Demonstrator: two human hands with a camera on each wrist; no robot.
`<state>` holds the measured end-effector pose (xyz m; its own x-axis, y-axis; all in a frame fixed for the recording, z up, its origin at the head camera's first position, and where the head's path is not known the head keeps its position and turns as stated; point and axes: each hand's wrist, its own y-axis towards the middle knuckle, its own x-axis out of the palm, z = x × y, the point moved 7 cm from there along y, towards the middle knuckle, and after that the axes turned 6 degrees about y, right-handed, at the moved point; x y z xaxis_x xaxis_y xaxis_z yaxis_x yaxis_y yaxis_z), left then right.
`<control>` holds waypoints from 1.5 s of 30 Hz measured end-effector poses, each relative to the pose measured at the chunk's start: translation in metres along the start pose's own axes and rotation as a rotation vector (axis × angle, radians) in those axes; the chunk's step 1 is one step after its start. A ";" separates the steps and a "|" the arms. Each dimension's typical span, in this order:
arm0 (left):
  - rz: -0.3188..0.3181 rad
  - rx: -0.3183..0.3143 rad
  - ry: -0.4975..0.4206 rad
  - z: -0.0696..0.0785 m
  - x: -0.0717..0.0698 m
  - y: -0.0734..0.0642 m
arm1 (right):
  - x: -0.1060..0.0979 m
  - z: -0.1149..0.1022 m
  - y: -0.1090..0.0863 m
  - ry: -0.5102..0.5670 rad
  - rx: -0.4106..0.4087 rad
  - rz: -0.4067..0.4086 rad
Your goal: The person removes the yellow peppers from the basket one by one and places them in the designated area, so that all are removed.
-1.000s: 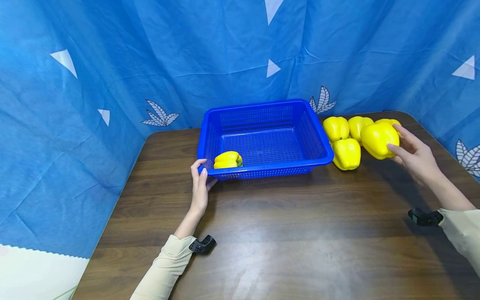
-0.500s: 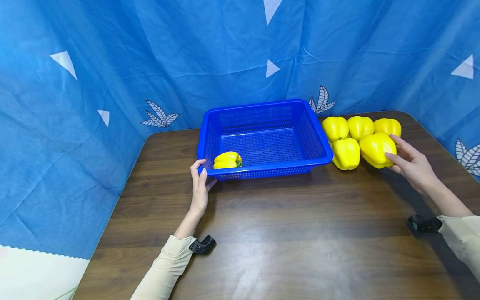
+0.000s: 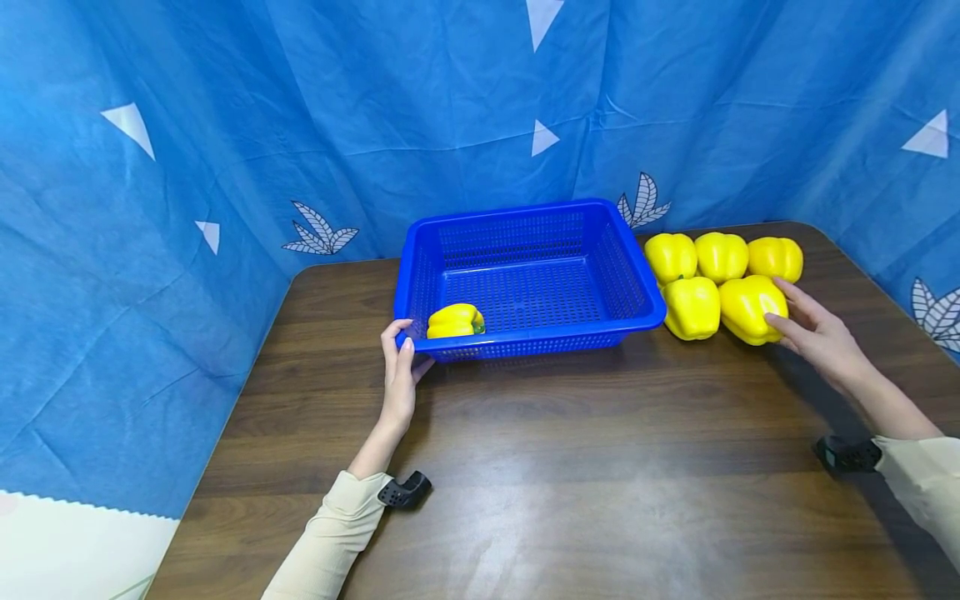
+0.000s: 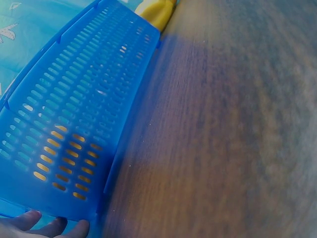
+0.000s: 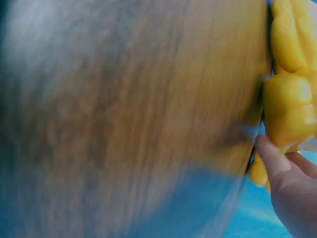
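My left hand grips the near left corner of a blue perforated plastic basket, thumb and fingers about its rim. Inside, by that corner, lies one yellow bell pepper; it shows through the slots in the left wrist view. On the right, my right hand holds another yellow bell pepper between thumb and fingers, low at the table. In the right wrist view the hand reaches this pepper from its side. Directly left of it sits a bell pepper.
Behind the held pepper, three yellow bell peppers stand in a row right of the basket. Everything rests on a dark wooden table. A blue patterned curtain hangs along the table's back and sides.
My right hand has lowered its bell pepper toward the table and the near side, beside the front pepper. The right-hand pepper behind has come into fuller view. My left hand and the basket stay put.
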<state>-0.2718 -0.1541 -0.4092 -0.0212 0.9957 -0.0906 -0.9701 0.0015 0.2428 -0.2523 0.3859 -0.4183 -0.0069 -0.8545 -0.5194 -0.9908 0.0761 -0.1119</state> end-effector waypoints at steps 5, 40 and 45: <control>0.005 0.004 -0.004 0.000 -0.001 0.000 | -0.003 -0.003 -0.003 -0.070 0.010 0.027; 0.002 0.008 -0.006 -0.002 0.000 0.001 | 0.005 -0.010 -0.001 -0.122 -0.023 0.022; 0.001 0.005 -0.002 -0.002 0.000 0.001 | 0.004 -0.010 -0.001 -0.115 -0.016 0.022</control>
<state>-0.2728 -0.1546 -0.4109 -0.0219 0.9958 -0.0884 -0.9688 0.0007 0.2480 -0.2526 0.3770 -0.4119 -0.0138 -0.7879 -0.6156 -0.9927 0.0847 -0.0863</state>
